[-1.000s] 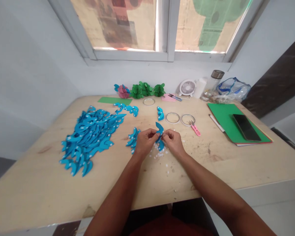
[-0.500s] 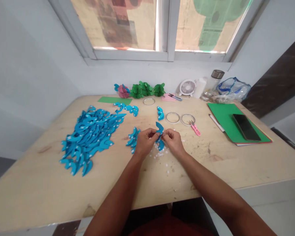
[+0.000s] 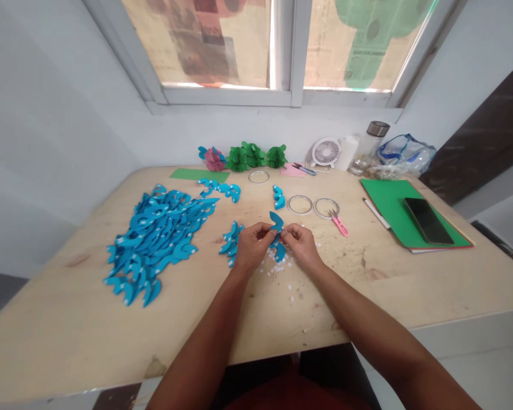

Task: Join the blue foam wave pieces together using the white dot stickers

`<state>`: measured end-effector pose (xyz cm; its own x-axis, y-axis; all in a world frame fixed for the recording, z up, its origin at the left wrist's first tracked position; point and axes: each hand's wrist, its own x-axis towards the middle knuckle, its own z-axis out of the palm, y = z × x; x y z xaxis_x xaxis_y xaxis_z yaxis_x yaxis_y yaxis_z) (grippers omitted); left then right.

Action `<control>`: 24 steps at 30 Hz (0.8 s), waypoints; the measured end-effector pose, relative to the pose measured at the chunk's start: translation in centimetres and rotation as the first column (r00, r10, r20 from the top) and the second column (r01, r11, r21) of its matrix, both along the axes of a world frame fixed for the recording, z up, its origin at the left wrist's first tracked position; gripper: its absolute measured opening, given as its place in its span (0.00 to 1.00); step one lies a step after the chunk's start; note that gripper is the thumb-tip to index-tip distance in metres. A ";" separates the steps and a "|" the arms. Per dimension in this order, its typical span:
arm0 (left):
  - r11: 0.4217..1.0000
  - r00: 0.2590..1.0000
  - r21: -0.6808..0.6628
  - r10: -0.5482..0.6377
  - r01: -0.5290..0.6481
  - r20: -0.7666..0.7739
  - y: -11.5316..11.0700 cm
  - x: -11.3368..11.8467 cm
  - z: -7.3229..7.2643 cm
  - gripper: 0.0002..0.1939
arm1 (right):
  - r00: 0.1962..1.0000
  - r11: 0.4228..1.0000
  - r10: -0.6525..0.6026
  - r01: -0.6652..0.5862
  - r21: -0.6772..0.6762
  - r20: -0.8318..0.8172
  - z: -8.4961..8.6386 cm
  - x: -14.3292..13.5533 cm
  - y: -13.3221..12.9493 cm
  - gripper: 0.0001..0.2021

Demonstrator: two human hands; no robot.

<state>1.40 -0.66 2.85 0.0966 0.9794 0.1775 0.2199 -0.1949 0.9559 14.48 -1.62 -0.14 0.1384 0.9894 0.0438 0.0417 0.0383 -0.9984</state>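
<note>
Between my two hands is a curved blue paper piece, its upper end sticking up past the fingertips and blue parts showing below. My left hand pinches it from the left. My right hand has thumb and finger closed at its right edge. Small white bits lie on the table under the hands. A small blue paper cluster rests just left of my left hand. Farther left is a large heap of blue paper pieces. Another blue piece lies beyond my hands.
On the wooden table are tape rings, pink-handled snips, green sheets with a phone, and a pen. Along the back stand green paper shapes, a small fan and a bottle.
My right fingertips have shifted very slightly left against the blue paper piece. Otherwise both hands keep nearly the same place and pinch.
</note>
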 end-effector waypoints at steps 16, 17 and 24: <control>0.990 0.995 0.134 0.062 -0.050 -0.082 0.2 0.0 -0.6 0.05 | 0.952 0.990 -0.020 -0.022 -0.137 -0.305 0.1 -0.2 0.2 0.01; 0.996 0.998 0.066 0.067 -0.066 -0.020 0.3 0.0 -0.5 0.06 | 0.956 0.991 -0.010 -0.029 -0.129 -0.292 0.2 -0.2 0.2 0.01; 0.970 0.944 -0.241 0.114 -0.038 0.311 1.0 -0.3 -0.6 0.10 | 0.988 0.997 0.060 -0.066 -0.035 -0.139 1.0 -0.1 -0.3 0.09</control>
<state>1.12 0.33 2.22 -0.0044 0.9991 -0.0428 -0.0997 0.0421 0.9941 14.42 -1.96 0.87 0.0775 0.9969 -0.0105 -0.0978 -0.0029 -0.9952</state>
